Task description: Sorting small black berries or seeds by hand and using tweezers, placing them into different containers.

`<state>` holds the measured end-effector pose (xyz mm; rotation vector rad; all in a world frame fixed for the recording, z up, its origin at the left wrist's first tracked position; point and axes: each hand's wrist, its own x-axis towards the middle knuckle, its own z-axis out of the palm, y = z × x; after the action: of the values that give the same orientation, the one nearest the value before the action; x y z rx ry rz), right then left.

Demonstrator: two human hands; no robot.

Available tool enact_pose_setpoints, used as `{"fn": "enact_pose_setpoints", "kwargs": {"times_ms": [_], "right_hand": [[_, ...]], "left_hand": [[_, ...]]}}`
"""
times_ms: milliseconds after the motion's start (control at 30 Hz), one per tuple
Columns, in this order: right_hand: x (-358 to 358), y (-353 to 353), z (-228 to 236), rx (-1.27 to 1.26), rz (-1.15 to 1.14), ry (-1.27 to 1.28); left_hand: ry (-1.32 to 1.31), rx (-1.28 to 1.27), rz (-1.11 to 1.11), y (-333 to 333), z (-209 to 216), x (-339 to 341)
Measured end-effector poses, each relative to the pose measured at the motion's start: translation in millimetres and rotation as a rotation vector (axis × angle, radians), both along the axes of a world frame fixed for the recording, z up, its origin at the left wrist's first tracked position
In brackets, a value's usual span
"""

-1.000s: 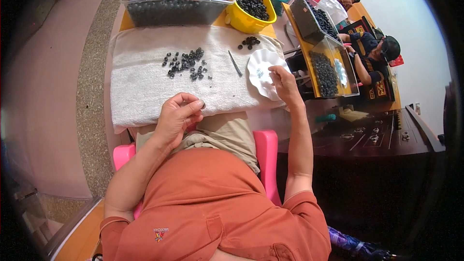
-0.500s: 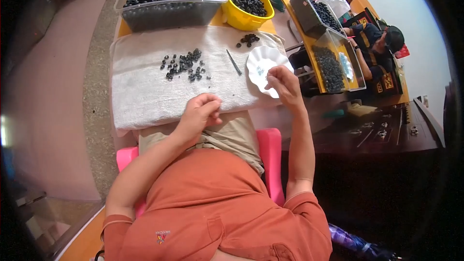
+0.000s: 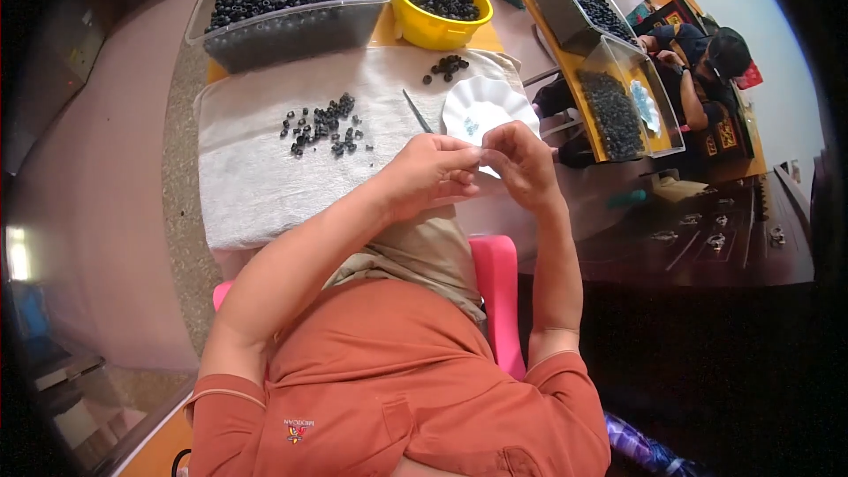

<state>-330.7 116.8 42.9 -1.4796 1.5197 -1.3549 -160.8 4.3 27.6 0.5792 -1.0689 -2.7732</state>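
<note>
My left hand (image 3: 433, 175) and my right hand (image 3: 523, 163) meet fingertip to fingertip just over the near rim of a white scalloped dish (image 3: 481, 106). Both are pinched closed; whatever sits between the fingertips is too small to make out. Small pale-blue bits (image 3: 473, 126) lie in the dish. To its left a thin dark pointed tool (image 3: 417, 109) rests on the white towel (image 3: 238, 168). Farther left, a loose scatter of small black ring-like parts (image 3: 329, 122) covers part of the towel. A smaller cluster of black parts (image 3: 448, 65) lies behind the dish.
At the back stand a clear bin (image 3: 291, 31) and a yellow tub (image 3: 442, 26), both holding black parts. On the right, another person (image 3: 715, 62) works at a second table with clear bins (image 3: 609, 115). A pink chair (image 3: 499, 300) is under me.
My left hand has moved right and up from the towel's front edge to meet my right hand. My right hand has shifted slightly down beside the dish.
</note>
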Motion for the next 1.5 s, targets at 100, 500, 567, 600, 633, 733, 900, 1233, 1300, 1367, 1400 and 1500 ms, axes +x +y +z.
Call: {"fn": "enact_pose_setpoints", "kwargs": {"times_ms": [100, 500, 567, 600, 633, 733, 900, 1233, 1300, 1367, 1400, 1500], "right_hand": [[6, 3, 12, -0.024, -0.079, 0.281], [7, 5, 23, -0.159, -0.045, 0.327], [6, 4, 17, -0.126, -0.076, 0.384], [6, 4, 13, -0.126, -0.077, 0.382], [7, 4, 9, -0.166, -0.114, 0.442], [11, 3, 5, -0.191, -0.168, 0.513], [12, 5, -5, -0.154, -0.220, 0.490], [15, 13, -17, -0.007, -0.257, 0.075], [15, 13, -19, 0.030, -0.262, 0.025], [13, 13, -25, 0.009, -0.262, -0.126], [12, 13, -26, 0.008, -0.262, -0.126], [10, 13, -29, 0.008, -0.241, -0.163]], "left_hand": [[-0.012, 0.010, -0.049, -6, 2, -4], [0.070, -0.063, -0.153, -16, 5, -10], [0.121, -0.101, -0.115, -15, 2, -11], [0.119, -0.101, -0.116, -14, -1, -12], [0.112, -0.135, -0.093, -13, -5, -14], [0.103, -0.178, -0.045, -10, -12, -17], [0.079, -0.218, 0.016, -3, -19, -22], [0.050, -0.452, 0.101, 8, -14, -23], [0.056, -0.454, 0.104, 7, -14, -22], [0.090, -0.435, 0.102, 7, -14, -22], [0.091, -0.436, 0.102, 7, -14, -21], [0.073, -0.435, 0.089, 4, -14, -21]]}}
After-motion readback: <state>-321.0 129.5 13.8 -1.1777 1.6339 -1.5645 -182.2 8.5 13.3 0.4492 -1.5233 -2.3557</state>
